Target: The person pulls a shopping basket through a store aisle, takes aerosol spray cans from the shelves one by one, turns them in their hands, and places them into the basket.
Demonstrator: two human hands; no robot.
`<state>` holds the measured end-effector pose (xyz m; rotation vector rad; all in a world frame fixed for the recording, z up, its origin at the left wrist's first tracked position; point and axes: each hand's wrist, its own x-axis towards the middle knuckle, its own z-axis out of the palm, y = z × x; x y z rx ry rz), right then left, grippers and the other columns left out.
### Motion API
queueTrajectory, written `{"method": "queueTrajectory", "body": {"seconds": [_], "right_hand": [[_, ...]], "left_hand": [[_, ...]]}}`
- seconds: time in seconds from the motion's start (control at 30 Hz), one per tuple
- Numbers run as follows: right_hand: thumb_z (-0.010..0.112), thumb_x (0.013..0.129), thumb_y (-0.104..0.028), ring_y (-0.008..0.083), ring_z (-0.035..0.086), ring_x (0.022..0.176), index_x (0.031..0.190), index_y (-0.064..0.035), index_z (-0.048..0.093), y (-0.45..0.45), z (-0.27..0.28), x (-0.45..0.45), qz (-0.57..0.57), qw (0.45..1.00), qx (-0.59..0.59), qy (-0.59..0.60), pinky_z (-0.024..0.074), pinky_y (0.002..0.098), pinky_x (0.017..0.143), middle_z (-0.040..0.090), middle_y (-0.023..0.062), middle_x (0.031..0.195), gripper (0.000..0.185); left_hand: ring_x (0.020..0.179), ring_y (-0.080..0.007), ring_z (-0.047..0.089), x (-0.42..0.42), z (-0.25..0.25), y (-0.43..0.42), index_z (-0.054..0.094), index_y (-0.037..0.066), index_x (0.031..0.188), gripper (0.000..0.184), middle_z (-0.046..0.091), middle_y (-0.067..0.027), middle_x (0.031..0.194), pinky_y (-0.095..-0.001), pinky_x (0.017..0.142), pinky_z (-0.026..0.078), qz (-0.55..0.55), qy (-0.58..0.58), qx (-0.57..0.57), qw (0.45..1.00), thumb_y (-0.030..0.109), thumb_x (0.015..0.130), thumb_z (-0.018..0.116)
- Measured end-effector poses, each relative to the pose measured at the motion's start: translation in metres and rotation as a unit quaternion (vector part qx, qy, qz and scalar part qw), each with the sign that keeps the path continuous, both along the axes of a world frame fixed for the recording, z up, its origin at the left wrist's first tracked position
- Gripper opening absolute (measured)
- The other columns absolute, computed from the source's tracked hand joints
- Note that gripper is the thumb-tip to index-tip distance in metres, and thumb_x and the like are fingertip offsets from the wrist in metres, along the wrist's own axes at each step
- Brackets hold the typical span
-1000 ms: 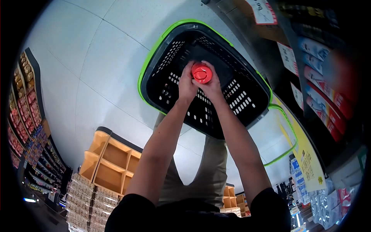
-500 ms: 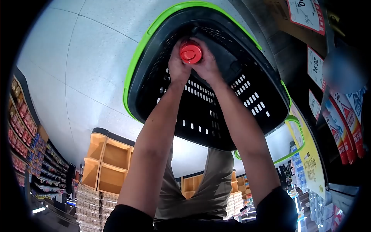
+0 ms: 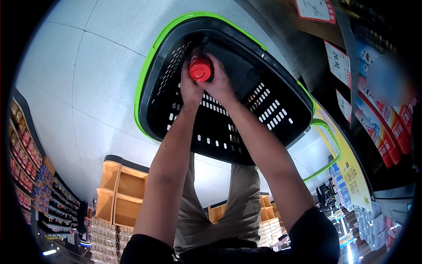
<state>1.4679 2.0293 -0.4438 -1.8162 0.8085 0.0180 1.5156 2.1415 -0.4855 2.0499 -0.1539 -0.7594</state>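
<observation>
Inside a black shopping basket with a green rim [image 3: 143, 75], both of my hands reach down around a red-capped container [image 3: 200, 70]. My left hand [image 3: 189, 86] is against its left side. On the right side, the fingers of my right hand [image 3: 218, 80] curve round it. The red cap faces up toward me, and the body below is mostly hidden by the hands and shadow. Slotted holes run along the basket's walls, and its dark bottom shows to the right of the container.
Store shelves with price tags [image 3: 337, 64] and red-and-blue packets [image 3: 378, 127] stand at the right. A yellow sign [image 3: 351, 171] is below them. Wooden shelving [image 3: 129, 185] and stacked packages [image 3: 104, 237] are at lower left, beyond pale floor [image 3: 105, 66].
Both hands and the red-capped container have shifted left and lower in the basket than a second ago, toward its left wall. The basket has moved left in view.
</observation>
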Motion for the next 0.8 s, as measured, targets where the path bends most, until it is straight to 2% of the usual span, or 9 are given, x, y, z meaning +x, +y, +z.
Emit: {"method": "queueTrajectory", "body": {"seconds": [0.1, 0.17, 0.3, 0.37, 0.43, 0.47, 0.6, 0.67, 0.8], "right_hand": [[0.084, 0.071, -0.014, 0.0387, 0.056, 0.124, 0.147, -0.0067, 0.04, 0.005, 0.01, -0.022, -0.004, 1.0, -0.024, 0.0, 0.0505, 0.0426, 0.101, 0.052, 0.02, 0.139, 0.088], [0.083, 0.073, -0.014, 0.0355, 0.059, 0.122, 0.147, -0.0064, 0.042, 0.009, 0.021, -0.039, -0.07, 0.995, 0.072, 0.012, 0.0559, 0.0404, 0.094, 0.053, 0.0194, 0.139, 0.085], [0.08, 0.076, -0.009, 0.0321, 0.062, 0.119, 0.146, -0.0084, 0.044, 0.011, 0.046, -0.071, -0.075, 0.992, 0.085, 0.05, 0.059, 0.0375, 0.087, 0.053, 0.0188, 0.138, 0.078], [0.078, 0.078, -0.006, 0.0302, 0.063, 0.116, 0.144, -0.0084, 0.046, 0.011, 0.066, -0.085, -0.086, 0.992, 0.075, 0.049, 0.0585, 0.0365, 0.086, 0.056, 0.018, 0.134, 0.073], [0.076, 0.081, -0.003, 0.0279, 0.065, 0.112, 0.141, -0.007, 0.048, 0.005, 0.087, -0.104, -0.097, 0.989, 0.107, 0.031, 0.0579, 0.0349, 0.086, 0.06, 0.0166, 0.129, 0.066], [0.073, 0.083, 0.0, 0.0259, 0.067, 0.108, 0.138, -0.0055, 0.05, 0.001, 0.102, -0.113, -0.107, 0.988, 0.107, 0.032, 0.0574, 0.0335, 0.085, 0.062, 0.0156, 0.126, 0.06], [0.068, 0.086, 0.006, 0.0221, 0.071, 0.093, 0.121, -0.0002, 0.061, -0.025, 0.161, -0.149, -0.17, 0.984, 0.022, -0.039, 0.0587, 0.0299, 0.078, 0.069, 0.0142, 0.109, 0.036], [0.066, 0.088, 0.006, 0.0168, 0.07, 0.092, 0.115, 0.0009, 0.063, -0.044, 0.185, -0.174, -0.233, 0.97, -0.025, -0.056, 0.0563, 0.0272, 0.077, 0.069, 0.0123, 0.106, 0.028], [0.063, 0.091, 0.007, 0.0134, 0.062, 0.099, 0.12, -0.0006, 0.059, -0.114, 0.23, -0.228, -0.426, 0.888, -0.131, -0.116, 0.0523, 0.0275, 0.086, 0.065, 0.0067, 0.11, 0.03]], "left_hand": [[0.128, -0.0299, 0.056, -0.017, 0.006, 0.007, 0.029, 0.001, 0.151, 0.084, 0.048, -0.0207, 0.145, -0.0375, 0.11, 0.044, -0.027, 0.013, 0.066, 0.997, 0.004, 0.081, 0.076], [0.128, -0.0265, 0.055, -0.03, 0.019, 0.002, 0.03, -0.001, 0.149, 0.081, 0.049, -0.019, 0.144, -0.0381, 0.107, 0.046, 0.126, 0.178, -0.1, 0.971, -0.001, 0.082, 0.075], [0.126, -0.0256, 0.056, -0.044, 0.026, 0.008, 0.029, 0.0, 0.149, 0.08, 0.05, -0.0187, 0.143, -0.0365, 0.103, 0.049, 0.092, 0.129, -0.052, 0.986, -0.005, 0.083, 0.074], [0.118, -0.026, 0.063, -0.05, 0.029, 0.008, 0.04, -0.002, 0.143, 0.067, 0.059, -0.0193, 0.134, -0.0357, 0.099, 0.05, 0.116, 0.129, -0.073, 0.982, 0.001, 0.085, 0.074], [0.107, -0.026, 0.069, -0.049, 0.049, 0.005, 0.053, -0.005, 0.131, 0.05, 0.069, -0.0191, 0.12, -0.0344, 0.094, 0.052, -0.036, 0.142, 0.12, 0.982, 0.01, 0.087, 0.073], [0.1, -0.0253, 0.071, -0.055, 0.056, 0.0, 0.061, -0.005, 0.12, 0.04, 0.072, -0.0186, 0.109, -0.033, 0.09, 0.052, -0.04, 0.123, 0.088, 0.988, 0.015, 0.087, 0.071], [0.086, -0.0211, 0.072, -0.076, 0.099, -0.031, 0.065, -0.002, 0.112, 0.026, 0.075, -0.0125, 0.095, -0.0311, 0.081, 0.054, -0.091, 0.126, 0.05, 0.987, 0.011, 0.089, 0.068], [0.075, -0.0112, 0.067, -0.092, 0.127, -0.054, 0.067, 0.0, 0.105, 0.014, 0.073, -0.0087, 0.087, -0.0252, 0.069, 0.052, -0.102, 0.123, -0.057, 0.986, 0.005, 0.092, 0.064], [0.067, -0.0158, 0.069, -0.125, 0.185, -0.107, 0.068, 0.001, 0.098, 0.008, 0.071, -0.0114, 0.08, -0.0273, 0.061, 0.053, -0.123, 0.06, -0.106, 0.985, 0.004, 0.092, 0.065]]}}
